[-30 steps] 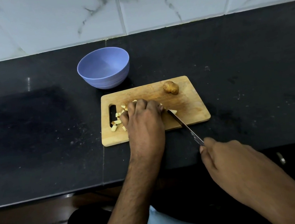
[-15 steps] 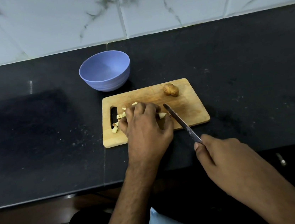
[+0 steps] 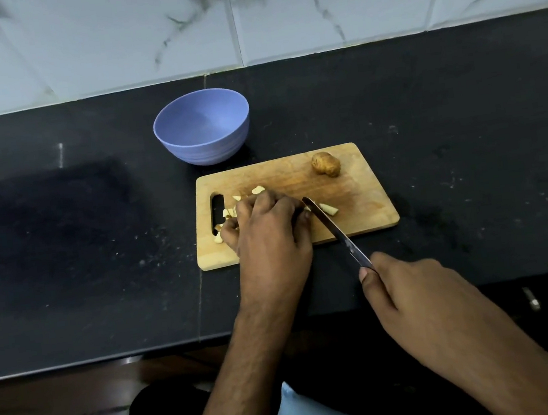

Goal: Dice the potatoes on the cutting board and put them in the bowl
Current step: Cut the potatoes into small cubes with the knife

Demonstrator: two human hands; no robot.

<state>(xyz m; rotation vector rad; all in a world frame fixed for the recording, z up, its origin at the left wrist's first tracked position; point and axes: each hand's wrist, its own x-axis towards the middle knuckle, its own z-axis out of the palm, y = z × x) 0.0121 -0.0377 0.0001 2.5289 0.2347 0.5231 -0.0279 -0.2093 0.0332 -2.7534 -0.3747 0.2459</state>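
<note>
A black counter [image 3: 61,233] fills the middle band of the frame, with pale marbled tiles [image 3: 310,6] across the top and a dark floor along the bottom left. The person's two bare forearms come up from the bottom edge.

A wooden board [image 3: 362,203] lies just right of centre, its handle slot at its left end. Above and left of it, apart from its top edge, stands a blue bowl [image 3: 202,128], upright, with nothing visible inside.

The left hand [image 3: 269,239] rests on the left half of the board, fingers curled down over potato that it hides; what exactly it grips cannot be told. The right hand [image 3: 410,290] sits lower right of centre, off the board over the counter's front edge, fingers wrapped round the handle of a knife [image 3: 334,229]. The blade runs up and left onto the board, its tip just beside the left hand's knuckles.

A whole unpeeled potato [image 3: 326,164] lies near the board's upper right corner, well apart from the hands. Pale cut pieces [image 3: 258,189] are scattered round the left hand: several by the slot at its left, a couple above the knuckles, and one to the right of the blade.
</note>
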